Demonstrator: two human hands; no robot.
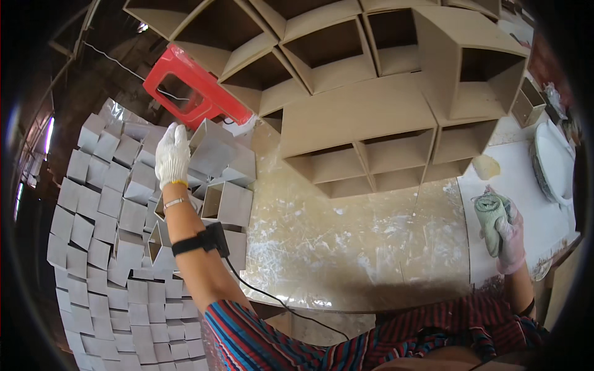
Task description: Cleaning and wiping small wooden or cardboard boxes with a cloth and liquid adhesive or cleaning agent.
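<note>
My left hand (172,156), in a white knit glove with a yellow cuff edge, reaches over a stack of grey-white cardboard boxes at the left. Its fingers are stretched out and lie close together beside a tilted grey box (212,147). Whether the thumb touches that box is hidden. On the right, my right hand (512,242) wears a pale, stained glove and is closed round a rolled greenish-grey cloth (490,222). The roll stands over a white board (479,204) on the worktable (346,247).
Brown open-fronted cardboard boxes (356,117) are piled at the far side of the table. A red plastic stool (207,89) lies tipped near the grey stack. At the right are a white basin (552,162) and a yellowish sponge-like lump (486,167). A black cable (278,302) trails from my left forearm.
</note>
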